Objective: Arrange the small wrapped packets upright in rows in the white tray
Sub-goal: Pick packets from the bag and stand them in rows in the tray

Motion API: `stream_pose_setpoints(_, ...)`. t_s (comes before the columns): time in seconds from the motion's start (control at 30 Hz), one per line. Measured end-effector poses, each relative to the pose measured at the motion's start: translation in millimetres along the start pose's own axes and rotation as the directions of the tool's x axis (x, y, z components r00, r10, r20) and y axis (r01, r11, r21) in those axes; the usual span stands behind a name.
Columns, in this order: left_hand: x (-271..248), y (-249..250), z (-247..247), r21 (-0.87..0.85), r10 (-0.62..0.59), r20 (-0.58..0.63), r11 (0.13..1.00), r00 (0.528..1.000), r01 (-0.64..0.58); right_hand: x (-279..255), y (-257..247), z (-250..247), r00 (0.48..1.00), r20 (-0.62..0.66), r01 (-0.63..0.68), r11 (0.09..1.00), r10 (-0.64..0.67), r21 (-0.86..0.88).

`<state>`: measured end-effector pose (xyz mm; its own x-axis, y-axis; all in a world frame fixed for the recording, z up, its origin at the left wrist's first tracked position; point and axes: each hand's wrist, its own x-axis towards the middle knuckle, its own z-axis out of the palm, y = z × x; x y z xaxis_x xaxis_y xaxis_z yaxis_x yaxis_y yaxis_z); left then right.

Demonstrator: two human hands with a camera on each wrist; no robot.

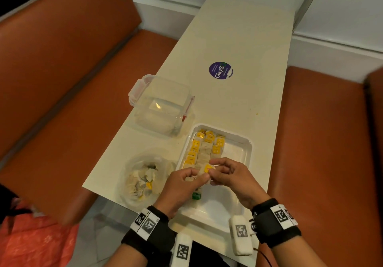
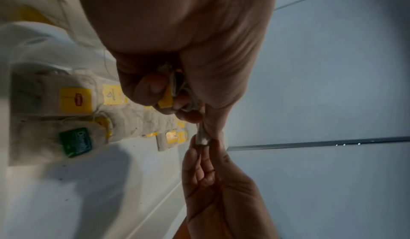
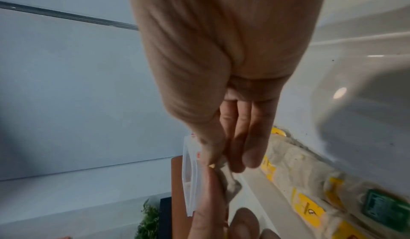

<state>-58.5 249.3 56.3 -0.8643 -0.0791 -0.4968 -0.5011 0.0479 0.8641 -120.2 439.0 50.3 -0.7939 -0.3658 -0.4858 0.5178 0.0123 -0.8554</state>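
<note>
The white tray lies on the table in front of me. Several pale packets with yellow tags stand in rows along its far left side. One green-tagged packet sits nearer, also seen as the green-tagged packet. Over the tray's middle, my left hand and right hand both pinch one yellow-tagged packet. In the left wrist view the left hand's curled fingers also hold a small bunch of packets. The right fingers pinch the packet's top edge.
A crumpled clear bag of loose packets lies left of the tray. Behind it stands a clear lidded container with red clips. A purple sticker marks the table farther back. Orange benches flank the narrow table.
</note>
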Motion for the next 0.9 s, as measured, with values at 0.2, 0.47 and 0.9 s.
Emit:
stream_pose_setpoints(0.2, 0, -17, -10, -0.085, -0.211, -0.037, 0.975, 0.977, 0.207, 38, 37, -13, 0.948, -0.318, -0.103, 0.919, -0.025, -0.382)
stream_pose_setpoints(0.47, -1, -20, -26, -0.12, -0.241, -0.043, 0.965, 0.97, 0.235, 77, 40, -24, 0.948, -0.313, -0.148, 0.8, -0.052, -0.581)
stream_pose_setpoints(0.9, 1, -11, -23, -0.141, -0.217, 0.013, 0.966, 0.976, 0.217, 102, 37, -22, 0.883, -0.456, -0.128, 0.881, -0.108, -0.456)
